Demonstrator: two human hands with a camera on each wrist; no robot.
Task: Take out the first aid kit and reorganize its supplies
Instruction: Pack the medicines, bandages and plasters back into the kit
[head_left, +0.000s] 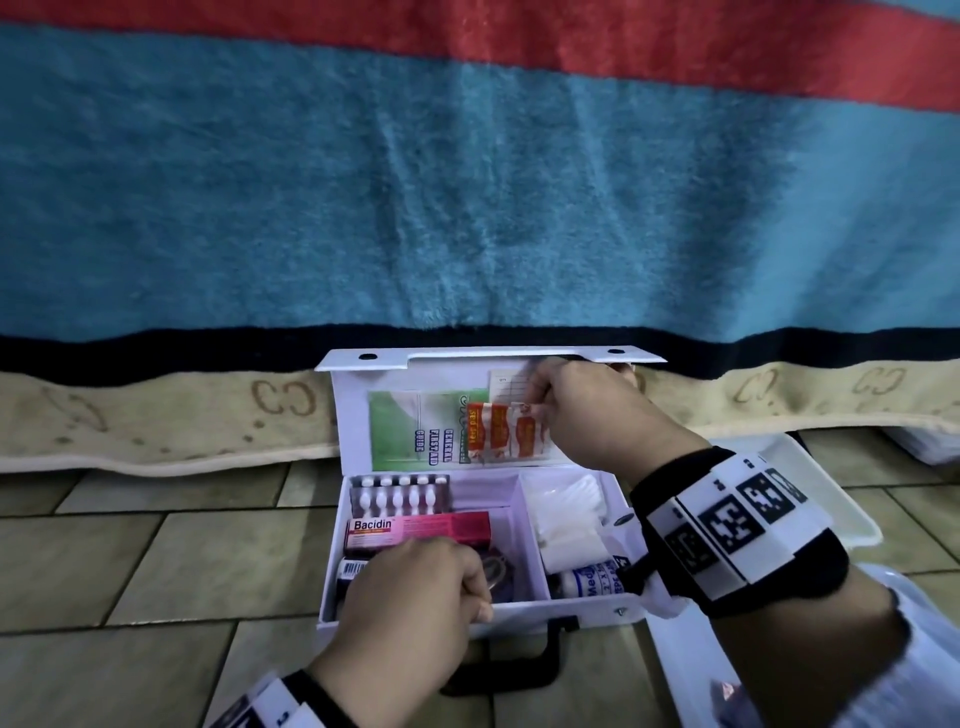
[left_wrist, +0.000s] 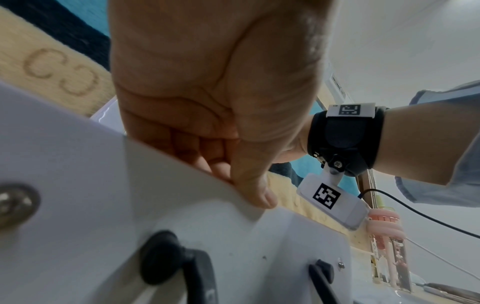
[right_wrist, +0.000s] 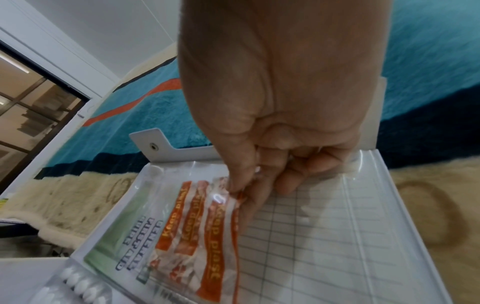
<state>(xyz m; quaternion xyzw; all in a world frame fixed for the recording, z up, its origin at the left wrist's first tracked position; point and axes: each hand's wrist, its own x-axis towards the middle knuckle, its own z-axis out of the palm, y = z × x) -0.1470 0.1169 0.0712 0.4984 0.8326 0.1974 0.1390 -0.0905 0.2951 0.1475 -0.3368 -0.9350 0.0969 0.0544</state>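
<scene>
Two hands work at a white first aid kit (head_left: 332, 597) lying open on a tiled floor (head_left: 130, 561), its lid propped against a blue blanket (head_left: 363, 182). At left, the left hand (head_left: 415, 587) grips the kit's front wall, fingers curled over it. At right, the right hand (head_left: 582, 410) pinches orange plaster packets (head_left: 506, 431) at the lid's clear pocket.

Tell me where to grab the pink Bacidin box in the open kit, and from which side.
Pinch the pink box across its long faces, coming straight down from above. It lies flat in the kit's left compartment, top face exposed, with the pill strip behind it. The left hand overlaps its near edge, so grip toward its right end.
</scene>
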